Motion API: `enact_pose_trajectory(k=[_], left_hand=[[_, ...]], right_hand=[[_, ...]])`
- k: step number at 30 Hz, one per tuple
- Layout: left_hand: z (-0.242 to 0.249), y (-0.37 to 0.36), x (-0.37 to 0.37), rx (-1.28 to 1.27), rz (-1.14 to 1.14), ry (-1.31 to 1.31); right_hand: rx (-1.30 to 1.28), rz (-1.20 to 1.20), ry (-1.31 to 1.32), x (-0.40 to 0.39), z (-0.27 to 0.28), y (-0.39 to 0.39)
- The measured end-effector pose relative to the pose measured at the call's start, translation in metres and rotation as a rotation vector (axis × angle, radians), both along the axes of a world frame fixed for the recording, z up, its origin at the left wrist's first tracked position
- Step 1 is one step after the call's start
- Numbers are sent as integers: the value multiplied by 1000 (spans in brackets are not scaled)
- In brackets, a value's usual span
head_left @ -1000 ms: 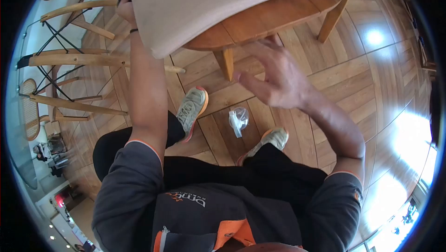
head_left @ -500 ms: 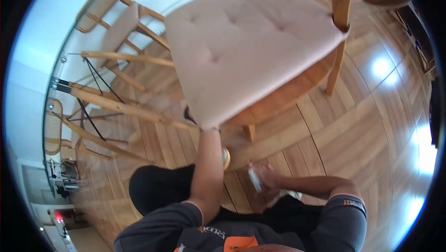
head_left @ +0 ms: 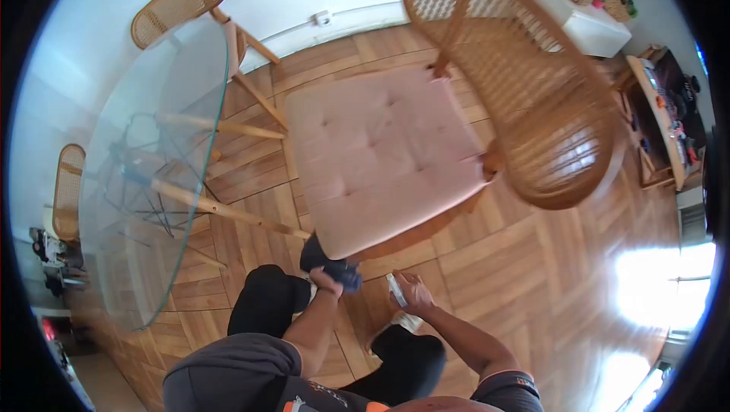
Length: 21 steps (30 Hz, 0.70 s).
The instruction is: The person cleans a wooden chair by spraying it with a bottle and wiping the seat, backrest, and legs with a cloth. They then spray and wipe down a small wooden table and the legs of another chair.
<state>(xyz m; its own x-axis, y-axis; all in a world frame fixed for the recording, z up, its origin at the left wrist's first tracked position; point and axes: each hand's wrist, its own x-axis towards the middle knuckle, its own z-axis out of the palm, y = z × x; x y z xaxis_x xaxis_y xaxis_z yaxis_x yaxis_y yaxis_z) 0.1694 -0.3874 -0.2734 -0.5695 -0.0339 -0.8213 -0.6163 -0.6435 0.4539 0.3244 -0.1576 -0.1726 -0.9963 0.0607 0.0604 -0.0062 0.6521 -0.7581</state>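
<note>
My left hand [head_left: 327, 283] is closed on a dark grey-blue cloth [head_left: 348, 277], just below the front corner of the chair's pink seat cushion [head_left: 380, 157]. The cushion is tufted and lies on a wooden chair with a woven cane backrest [head_left: 525, 70]. To the right of the cloth, my right hand [head_left: 415, 294] grips a small white object [head_left: 396, 289], whose kind I cannot make out. This hand is above the floor, apart from the chair. My bent legs are below both hands.
A glass-topped table [head_left: 152, 176] with wooden legs stands left of the chair. Two more cane chairs [head_left: 182, 1] are around it. A white cabinet [head_left: 585, 24] with potted plants and a wooden shelf unit [head_left: 658, 115] stand at the right. Parquet floor [head_left: 487, 283] lies underneath.
My left hand has come out from under the seat's corner, and the cloth now shows in it. My right hand still holds the white object. The view has shifted, showing more of the backrest and glass table.
</note>
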Motion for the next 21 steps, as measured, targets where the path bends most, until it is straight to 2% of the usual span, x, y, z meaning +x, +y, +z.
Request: enact_pose_trajectory(k=[1, 3, 4, 6, 7, 8, 9, 11, 13, 15, 16, 17, 19, 21], left_hand=[[62, 8, 28, -16, 6, -106], [95, -14, 79, 75, -97, -288], [152, 0, 86, -78, -141, -365], [292, 34, 103, -379, -226, -499], [315, 42, 101, -283, -406, -536], [316, 41, 91, -183, -582, -573], [316, 35, 87, -79, -750, -614], [365, 53, 91, 71, -1084, -664], [440, 100, 79, 174, -1382, -610], [499, 149, 67, 259, -1560, -454], [525, 172, 61, 292, -1618, -374], [548, 195, 58, 328, -1660, -303], [588, 235, 58, 403, -1707, -182], [618, 275, 61, 480, -1718, -78]], right_hand=[[36, -54, -16, 14, 33, 16], [97, -161, -27, 43, 103, 39], [121, -234, -48, 57, 150, 49], [89, -388, -254, 93, 224, 65], [73, -463, -363, 117, 259, 72], [73, -534, -436, 137, 294, 79], [16, -620, -389, 163, 320, 83], [-107, -797, -291, 210, 367, 91], [-187, -970, -252, 245, 416, 98], [-246, -1099, -264, 265, 465, 112], [-218, -1103, -200, 270, 479, 121], [-195, -1129, -242, 270, 487, 132], [-152, -1180, -319, 258, 491, 161], [-132, -1148, -257, 238, 488, 195]])
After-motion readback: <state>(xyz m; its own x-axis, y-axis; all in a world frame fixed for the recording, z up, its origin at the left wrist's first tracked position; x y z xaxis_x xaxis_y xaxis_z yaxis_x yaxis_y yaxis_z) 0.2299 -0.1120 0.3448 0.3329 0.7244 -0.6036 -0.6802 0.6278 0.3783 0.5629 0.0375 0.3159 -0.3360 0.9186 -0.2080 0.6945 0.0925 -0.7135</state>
